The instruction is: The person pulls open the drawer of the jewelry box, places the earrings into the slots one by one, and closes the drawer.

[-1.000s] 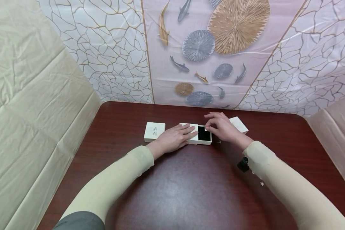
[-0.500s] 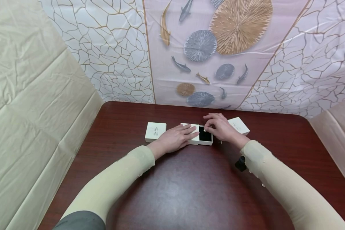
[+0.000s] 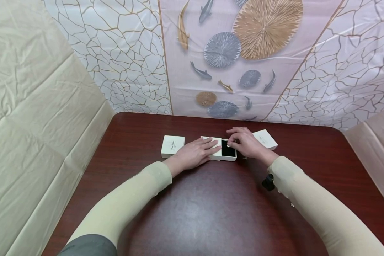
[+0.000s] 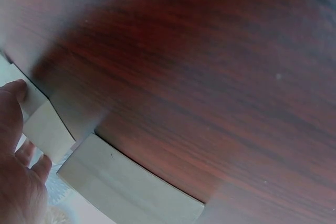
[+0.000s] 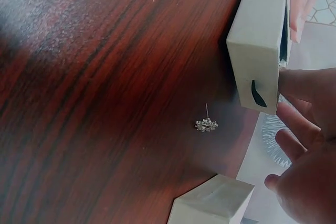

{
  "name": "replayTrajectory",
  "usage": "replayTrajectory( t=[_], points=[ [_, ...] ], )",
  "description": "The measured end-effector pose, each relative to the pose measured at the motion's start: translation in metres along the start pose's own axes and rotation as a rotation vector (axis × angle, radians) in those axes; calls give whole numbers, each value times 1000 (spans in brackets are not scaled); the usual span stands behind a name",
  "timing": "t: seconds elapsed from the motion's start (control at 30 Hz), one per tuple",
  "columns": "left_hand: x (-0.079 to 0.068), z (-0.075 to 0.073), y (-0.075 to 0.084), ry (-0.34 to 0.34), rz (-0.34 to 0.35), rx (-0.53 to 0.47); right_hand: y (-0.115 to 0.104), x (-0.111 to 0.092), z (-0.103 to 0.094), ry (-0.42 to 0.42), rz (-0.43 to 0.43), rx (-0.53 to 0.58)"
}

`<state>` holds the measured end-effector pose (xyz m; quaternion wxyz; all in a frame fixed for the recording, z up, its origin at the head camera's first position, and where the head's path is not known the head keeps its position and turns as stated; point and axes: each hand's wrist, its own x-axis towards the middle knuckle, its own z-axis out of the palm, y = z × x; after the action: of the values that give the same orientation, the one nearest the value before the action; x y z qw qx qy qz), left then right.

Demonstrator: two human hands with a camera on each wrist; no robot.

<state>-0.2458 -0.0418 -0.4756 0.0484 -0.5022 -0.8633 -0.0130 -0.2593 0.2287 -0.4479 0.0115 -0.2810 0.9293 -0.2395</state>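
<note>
A white drawer box [image 3: 215, 156] stands mid-table, its drawer slid out to the right with a black lining [image 3: 226, 150]. My left hand [image 3: 193, 154] holds the sleeve, fingers across its top and thumb at the near side. My right hand [image 3: 245, 142] pinches a small bright earring [image 3: 228, 145] over the lining; its details are mostly hidden by the fingertips. A dark ribbon pull [image 5: 257, 95] shows on the drawer's end in the right wrist view. Just right of the drawer, a jewelled stud earring [image 5: 206, 125] lies on the table, pin pointing away.
To the left sits a lidded white box [image 3: 172, 145] with dark lettering. Another white box [image 3: 265, 139] stands at an angle behind my right wrist. A tiny pale piece [image 3: 292, 205] lies on the brown table [image 3: 192, 213] beside my right forearm. Patterned cloth hangs behind.
My right hand has shifted slightly lower over the black lining, still pinching the small earring. The left hand and boxes have kept their places; the view has moved a little.
</note>
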Motion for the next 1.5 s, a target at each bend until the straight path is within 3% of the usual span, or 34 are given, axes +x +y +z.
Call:
replayTrajectory(
  t=[0.93, 1.5],
  points=[
    [0, 1, -1, 13, -4, -1, -1, 4, 3, 17, 54, -16],
    [-2, 2, -1, 21, 5, 2, -6, 5, 7, 67, 35, -171]
  ],
)
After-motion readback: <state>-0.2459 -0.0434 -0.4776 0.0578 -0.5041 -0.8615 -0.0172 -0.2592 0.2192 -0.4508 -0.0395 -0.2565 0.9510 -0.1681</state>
